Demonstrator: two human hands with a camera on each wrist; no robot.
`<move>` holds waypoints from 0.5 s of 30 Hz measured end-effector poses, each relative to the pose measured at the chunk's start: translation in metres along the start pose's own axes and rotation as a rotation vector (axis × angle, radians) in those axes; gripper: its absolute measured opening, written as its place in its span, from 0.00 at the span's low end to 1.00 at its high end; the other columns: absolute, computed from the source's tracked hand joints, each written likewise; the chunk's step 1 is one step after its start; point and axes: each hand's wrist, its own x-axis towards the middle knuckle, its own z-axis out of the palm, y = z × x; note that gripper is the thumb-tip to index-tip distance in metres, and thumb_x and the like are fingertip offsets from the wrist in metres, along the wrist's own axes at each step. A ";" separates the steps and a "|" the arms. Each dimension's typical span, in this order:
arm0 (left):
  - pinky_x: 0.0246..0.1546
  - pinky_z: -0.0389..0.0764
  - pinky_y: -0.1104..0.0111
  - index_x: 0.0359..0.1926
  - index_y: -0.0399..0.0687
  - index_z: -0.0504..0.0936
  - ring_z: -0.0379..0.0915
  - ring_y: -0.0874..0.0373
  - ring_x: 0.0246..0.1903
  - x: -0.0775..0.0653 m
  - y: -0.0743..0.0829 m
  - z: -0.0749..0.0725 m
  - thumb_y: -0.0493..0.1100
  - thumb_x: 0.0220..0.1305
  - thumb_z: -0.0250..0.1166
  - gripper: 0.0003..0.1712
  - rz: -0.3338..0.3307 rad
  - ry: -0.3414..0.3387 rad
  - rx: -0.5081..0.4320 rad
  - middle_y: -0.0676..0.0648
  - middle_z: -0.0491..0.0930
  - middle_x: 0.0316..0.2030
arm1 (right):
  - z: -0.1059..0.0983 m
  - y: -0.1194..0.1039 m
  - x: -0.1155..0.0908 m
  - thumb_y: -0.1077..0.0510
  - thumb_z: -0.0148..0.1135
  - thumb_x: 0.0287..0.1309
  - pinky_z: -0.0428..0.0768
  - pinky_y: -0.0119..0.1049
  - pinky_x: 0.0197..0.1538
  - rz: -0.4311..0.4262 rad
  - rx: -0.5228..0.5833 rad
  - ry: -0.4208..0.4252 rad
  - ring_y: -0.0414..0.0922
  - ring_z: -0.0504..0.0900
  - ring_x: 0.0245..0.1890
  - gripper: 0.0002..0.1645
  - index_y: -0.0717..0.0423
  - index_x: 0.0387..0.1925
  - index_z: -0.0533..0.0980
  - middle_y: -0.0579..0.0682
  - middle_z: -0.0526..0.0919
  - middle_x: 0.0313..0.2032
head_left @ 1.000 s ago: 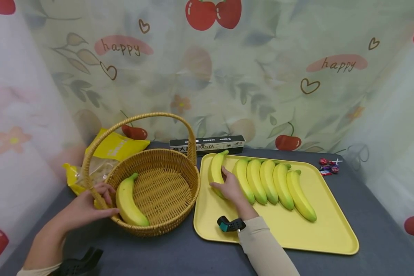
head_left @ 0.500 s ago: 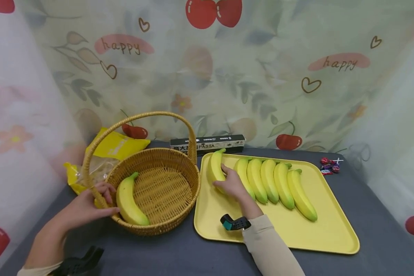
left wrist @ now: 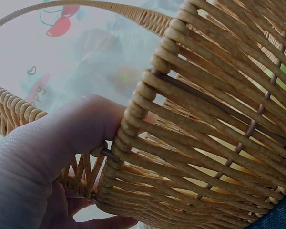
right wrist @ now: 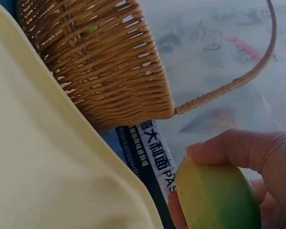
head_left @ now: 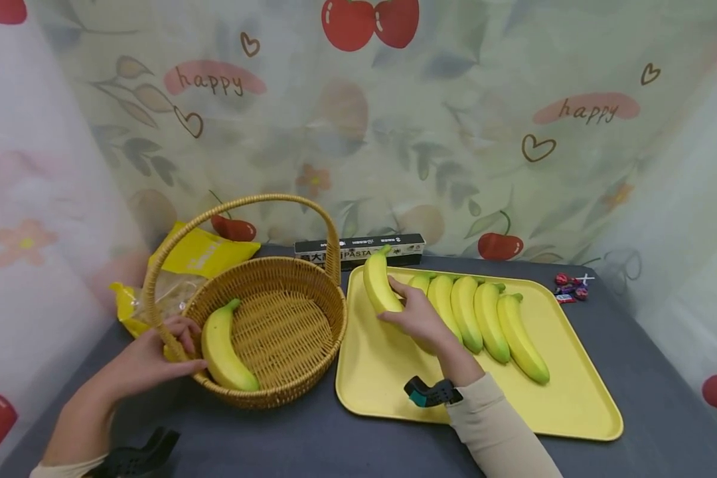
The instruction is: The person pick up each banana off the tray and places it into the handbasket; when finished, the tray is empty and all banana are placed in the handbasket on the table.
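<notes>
My right hand (head_left: 419, 315) holds a banana (head_left: 380, 282) above the left part of the yellow tray (head_left: 388, 392), thumb on one side and fingers on the other. In the right wrist view the held banana (right wrist: 214, 195) shows its greenish end, with the thumb across it. My left hand (head_left: 149, 355) grips the left rim of the round wicker basket (head_left: 275, 392), near the foot of its handle. From the left wrist, the thumb of that hand (left wrist: 62, 138) bends over the basket rim (left wrist: 133, 107). One banana (head_left: 222, 348) lies inside the basket, along its left side.
Several bananas (head_left: 491, 322) lie in a row on the tray, right of the held one. A black pasta box (head_left: 358, 249) stands behind basket and tray. A yellow bag (head_left: 206, 255) lies behind the basket's left. Wrapped candies (head_left: 570, 287) sit at the far right.
My right hand has raised the leftmost banana off the tray and drawn it slightly right, now overlapping the first of the row. My left hand has stayed on the basket rim.
</notes>
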 end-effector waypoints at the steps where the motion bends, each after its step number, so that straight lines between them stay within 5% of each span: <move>1: 0.39 0.73 0.73 0.25 0.48 0.73 0.69 0.60 0.45 0.000 0.000 0.000 0.48 0.50 0.72 0.15 0.001 0.002 0.001 0.46 0.75 0.44 | -0.002 -0.002 -0.002 0.62 0.65 0.50 0.79 0.37 0.44 -0.010 -0.016 -0.011 0.54 0.75 0.56 0.49 0.58 0.70 0.51 0.57 0.59 0.68; 10: 0.41 0.72 0.73 0.25 0.48 0.74 0.69 0.60 0.45 0.000 -0.001 -0.001 0.48 0.50 0.72 0.15 0.005 0.004 -0.004 0.46 0.76 0.44 | -0.014 -0.027 -0.024 0.61 0.66 0.50 0.76 0.32 0.35 -0.096 -0.072 -0.068 0.49 0.79 0.45 0.48 0.56 0.70 0.53 0.59 0.65 0.65; 15: 0.41 0.71 0.75 0.25 0.48 0.74 0.69 0.61 0.44 0.000 -0.001 0.000 0.48 0.50 0.72 0.15 0.004 0.007 -0.007 0.47 0.76 0.43 | -0.018 -0.035 -0.037 0.61 0.66 0.50 0.75 0.31 0.34 -0.165 -0.142 -0.107 0.50 0.78 0.48 0.47 0.58 0.69 0.54 0.60 0.69 0.62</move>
